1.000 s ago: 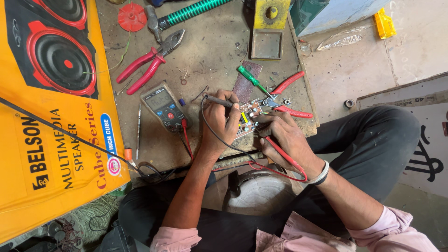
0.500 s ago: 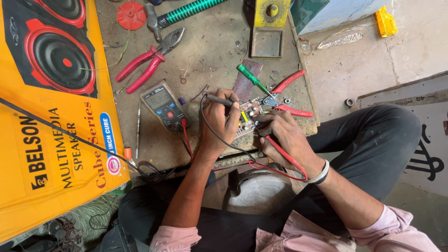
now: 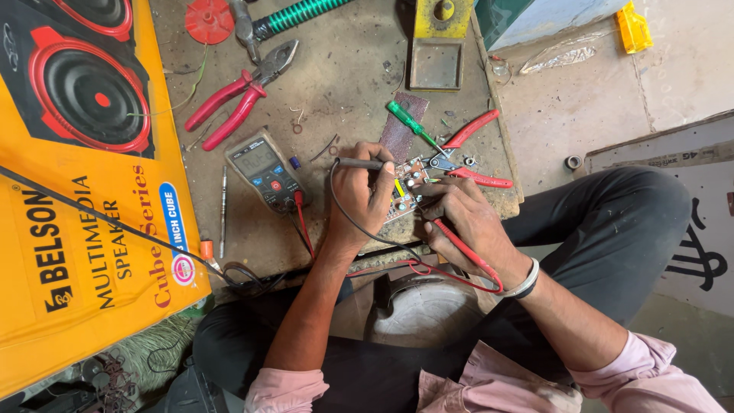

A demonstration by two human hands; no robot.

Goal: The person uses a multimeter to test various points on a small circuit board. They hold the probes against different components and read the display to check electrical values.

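Black probe [image 3: 359,163]: I see my left hand [image 3: 363,200] with fingers clamped round it, tip toward the circuit board [image 3: 405,191].
Red probe [image 3: 459,243]: my right hand [image 3: 466,218] has fingers closed on it, tip at the board.
Circuit board: flat on the workbench [image 3: 344,84], between both hands.
Multimeter [image 3: 264,170]: just left of my left hand.
Red pliers [image 3: 241,95]: farther back, well apart.

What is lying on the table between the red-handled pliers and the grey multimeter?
In the head view, only bare, dusty tabletop separates the red-handled pliers from the grey multimeter, apart from small wire scraps.
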